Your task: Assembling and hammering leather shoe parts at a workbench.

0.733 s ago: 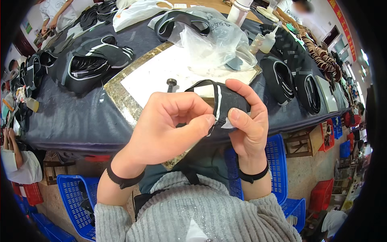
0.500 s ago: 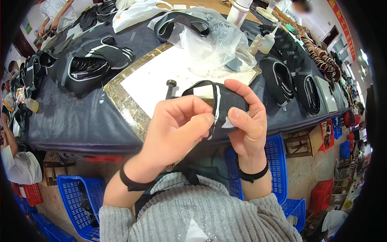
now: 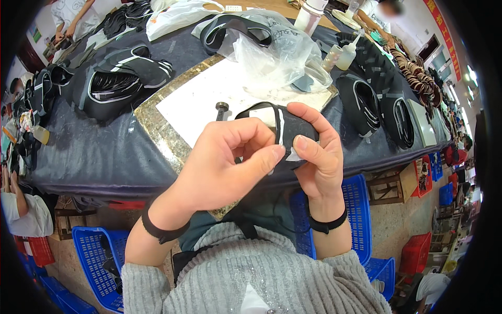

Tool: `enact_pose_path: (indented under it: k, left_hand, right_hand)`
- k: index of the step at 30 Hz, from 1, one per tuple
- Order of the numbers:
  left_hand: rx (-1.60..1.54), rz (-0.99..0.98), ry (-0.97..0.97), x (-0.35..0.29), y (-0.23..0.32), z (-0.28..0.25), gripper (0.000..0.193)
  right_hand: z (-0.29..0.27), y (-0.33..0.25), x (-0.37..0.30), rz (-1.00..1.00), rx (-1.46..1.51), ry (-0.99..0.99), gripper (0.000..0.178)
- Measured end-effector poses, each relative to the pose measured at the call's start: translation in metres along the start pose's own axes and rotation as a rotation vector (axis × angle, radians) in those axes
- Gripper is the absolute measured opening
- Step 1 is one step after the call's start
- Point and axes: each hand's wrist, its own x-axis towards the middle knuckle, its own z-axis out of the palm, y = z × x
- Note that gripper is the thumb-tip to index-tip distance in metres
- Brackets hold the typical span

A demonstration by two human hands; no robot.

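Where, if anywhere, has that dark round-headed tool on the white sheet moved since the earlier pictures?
No: the dark round-headed tool keeps its place against the speckled slab, though the left hand hides its lower end.

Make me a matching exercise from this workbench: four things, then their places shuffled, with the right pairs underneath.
Things
1. Nearest black piece
2. Round-headed tool
3. Squeeze bottle
4. Blue baskets

Places
A. Lower than the tabletop
B. On the white sheet
C. In the right hand
D. Right of the clear plastic bag

Pairs: 1-C, 2-B, 3-D, 4-A
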Motion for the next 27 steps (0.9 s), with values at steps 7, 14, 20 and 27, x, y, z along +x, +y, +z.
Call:
enact_pose_path:
  k: [7, 14, 20, 27]
  left_hand:
    - [-0.081, 0.234, 0.201, -0.002, -0.019, 0.009, 0.013]
    - [0.930, 1.169, -0.064, 0.021, 0.010, -0.019, 0.032]
    - [1.275, 1.064, 0.060, 0.033, 0.013, -0.015, 0.015]
    - [1.010, 0.039, -0.340, 0.048, 0.036, -0.028, 0.013]
  right_hand:
    - [0.005, 0.000, 0.007, 0.078, 0.061, -0.003, 0.050]
    - [0.006, -0.005, 0.011, 0.206, 0.280, -0.189, 0.046]
    - [-0.007, -0.002, 0.028, 0.109, -0.482, 0.062, 0.057]
    - [0.002, -0.017, 0.036, -0.207, -1.040, -0.373, 0.021]
